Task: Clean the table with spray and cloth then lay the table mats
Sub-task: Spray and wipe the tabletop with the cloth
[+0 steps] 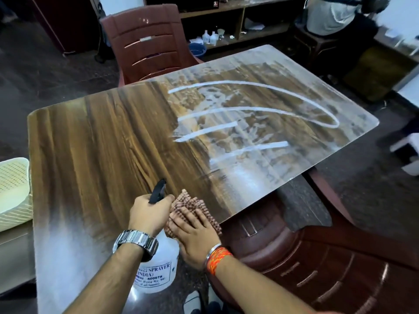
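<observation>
A wood-grain table [102,137] fills the view, glossy, with glare and pale streaks across its right half. My left hand [148,213], with a metal watch on the wrist, grips the black trigger head of a white spray bottle [158,270] at the near edge, nozzle pointing away over the table. My right hand [196,234] lies flat, fingers spread, on a reddish-brown bumpy cloth [192,205] pressed to the near right part of the table. No table mats are in sight.
A brown plastic chair [147,39] stands at the far side and another [317,264] at the near right. A cream perforated basket [13,191] sits at the left. Shelves with bottles and a seated person [335,14] are beyond the table.
</observation>
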The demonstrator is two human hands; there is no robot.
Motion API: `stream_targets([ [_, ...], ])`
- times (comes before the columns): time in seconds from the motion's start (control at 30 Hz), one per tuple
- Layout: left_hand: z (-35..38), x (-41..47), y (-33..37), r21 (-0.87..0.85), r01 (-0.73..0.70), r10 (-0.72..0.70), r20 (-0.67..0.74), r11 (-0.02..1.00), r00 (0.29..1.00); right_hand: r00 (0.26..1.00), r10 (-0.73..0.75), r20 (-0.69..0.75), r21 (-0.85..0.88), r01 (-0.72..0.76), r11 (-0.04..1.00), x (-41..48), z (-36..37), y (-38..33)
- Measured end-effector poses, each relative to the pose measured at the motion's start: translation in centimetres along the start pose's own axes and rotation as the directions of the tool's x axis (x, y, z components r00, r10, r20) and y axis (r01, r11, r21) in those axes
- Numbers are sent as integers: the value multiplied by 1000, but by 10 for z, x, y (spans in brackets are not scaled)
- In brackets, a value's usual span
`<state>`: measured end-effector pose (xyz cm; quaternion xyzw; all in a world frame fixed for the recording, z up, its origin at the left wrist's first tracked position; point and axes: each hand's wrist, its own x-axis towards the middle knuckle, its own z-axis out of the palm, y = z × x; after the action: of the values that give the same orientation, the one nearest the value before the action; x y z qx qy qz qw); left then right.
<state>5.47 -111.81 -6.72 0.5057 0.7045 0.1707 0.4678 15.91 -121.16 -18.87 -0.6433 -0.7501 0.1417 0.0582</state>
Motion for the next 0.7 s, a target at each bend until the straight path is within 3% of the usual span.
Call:
stream_targets([
  [0.2, 17, -9, 16, -4, -29, 29, 47, 1000, 998, 998, -56, 20, 41, 55, 998, -2, -7, 23],
  [0.43, 77, -26, 37, -15, -83, 84, 68, 996, 994, 986, 161, -35, -56, -163, 985, -20, -31, 123],
  [0.7, 164, -53, 72, -50, 1, -6, -105, 999, 994, 965, 260, 22, -81, -257, 963, -37, -74, 259],
])
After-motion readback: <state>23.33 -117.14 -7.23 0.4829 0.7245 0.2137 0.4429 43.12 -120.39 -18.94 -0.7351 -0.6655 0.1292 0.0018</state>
